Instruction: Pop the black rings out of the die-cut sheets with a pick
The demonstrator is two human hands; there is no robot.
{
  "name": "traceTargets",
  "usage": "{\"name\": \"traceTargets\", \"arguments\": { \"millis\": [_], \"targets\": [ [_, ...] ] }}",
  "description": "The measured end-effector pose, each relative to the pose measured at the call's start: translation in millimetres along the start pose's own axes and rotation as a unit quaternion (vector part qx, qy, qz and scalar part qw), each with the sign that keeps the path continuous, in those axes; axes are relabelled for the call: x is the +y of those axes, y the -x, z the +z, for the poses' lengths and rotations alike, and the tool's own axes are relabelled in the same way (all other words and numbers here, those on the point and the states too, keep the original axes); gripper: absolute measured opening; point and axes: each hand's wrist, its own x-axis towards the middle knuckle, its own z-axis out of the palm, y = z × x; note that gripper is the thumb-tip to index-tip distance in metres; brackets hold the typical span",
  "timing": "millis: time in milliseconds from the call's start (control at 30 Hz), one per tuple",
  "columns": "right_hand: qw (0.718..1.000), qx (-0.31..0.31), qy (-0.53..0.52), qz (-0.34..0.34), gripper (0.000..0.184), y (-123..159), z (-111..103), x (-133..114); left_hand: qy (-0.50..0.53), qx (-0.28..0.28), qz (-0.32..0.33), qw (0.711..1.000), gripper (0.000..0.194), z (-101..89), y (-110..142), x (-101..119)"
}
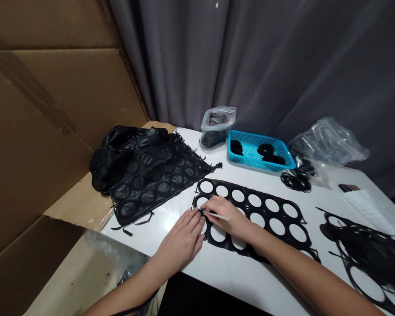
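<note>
A black panel (265, 210) with rows of round holes lies flat on the white table. My right hand (226, 215) is closed around a thin pale stick-like tool (219, 215), its tip over the panel's left edge. What kind of tool it is cannot be made out. My left hand (183, 235) rests flat on that same left edge, fingers stretched out close to the tool's tip and thumb apart. Short black strands stick out by the fingertips, and the fingers partly hide the holes there.
A heaped black ringed piece (151, 171) with loose ties lies left, beside cardboard (62, 96). Behind stand a plastic bag (217, 125) and a blue basket (261, 149) of black rings. Black cords (296, 181), a clear bag (331, 140), paper (377, 210) and black cut-out material (370, 250) are right.
</note>
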Motion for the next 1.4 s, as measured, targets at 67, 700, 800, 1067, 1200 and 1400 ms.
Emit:
{"name": "traceTargets", "arguments": {
  "millis": [67, 700, 800, 1067, 1200, 1400],
  "targets": [
    [0.991, -0.027, 0.110, -0.075, 0.010, -1, 3, 0, -0.004, -0.003, 0.004, 1.000, 0.043, 0.2, -1, 0],
    [0.913, 0.067, -0.339, 0.218, 0.033, -4, -79, -6, 0.489, 0.026, -0.130, 0.862, 0.058, -22.5, -83, -25],
    [0.846, 0.054, -0.479, 0.228, 0.038, 8, -75, -5, 0.581, -0.007, -0.149, 0.800, 0.049, -14.0, -95, -28],
    [0.738, -0.085, -0.624, 0.241, 0.039, 35, -47, 7, 0.491, 0.023, -0.189, 0.850, 0.024, -3.4, -76, -26],
    [0.783, 0.015, -0.572, 0.244, 0.039, 11, -49, 19, 0.392, 0.039, -0.186, 0.900, 0.014, 0.2, -62, -23],
    [0.937, 0.113, -0.299, 0.141, 0.026, -34, -44, 50, 0.073, 0.001, -0.050, 0.996, 0.034, 10.6, -50, -21]
  ]
}}
